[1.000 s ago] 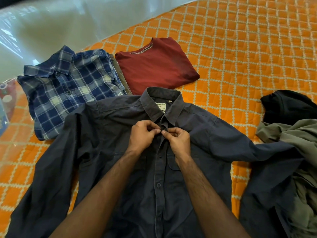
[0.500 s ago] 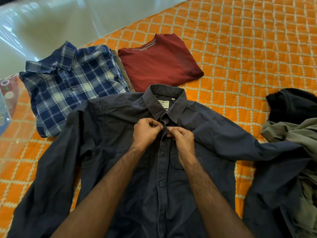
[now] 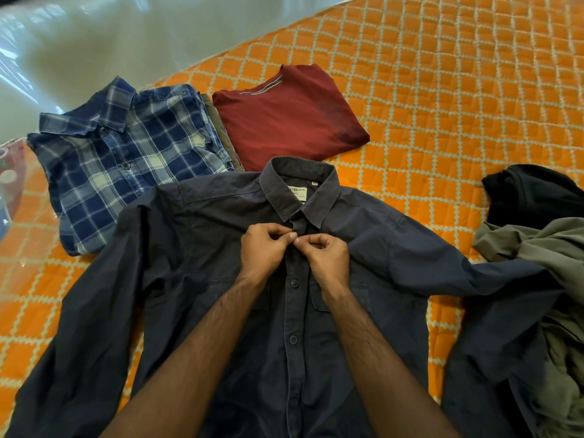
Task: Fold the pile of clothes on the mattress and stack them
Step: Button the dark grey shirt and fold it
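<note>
Unmoved since before, both hands' fingers [image 3: 289, 237] pinch the dark shirt [image 3: 196, 279] placket, collar pointing away, length toward the person.

shirt [image 3: 196, 279] on mattress [image 3: 442, 105], pile [image 3: 537, 248] right

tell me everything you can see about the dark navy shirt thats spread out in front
The dark navy shirt is a long-sleeved, collared button-up of thin woven cloth, lightly creased. It lies face up and flat on the orange quilted mattress, sleeves spread to either side, the right one reaching the unfolded clothes. A label shows inside the collar; two chest pockets and three placket buttons are visible. The left hand and right hand pinch the placket just below the collar.
</note>
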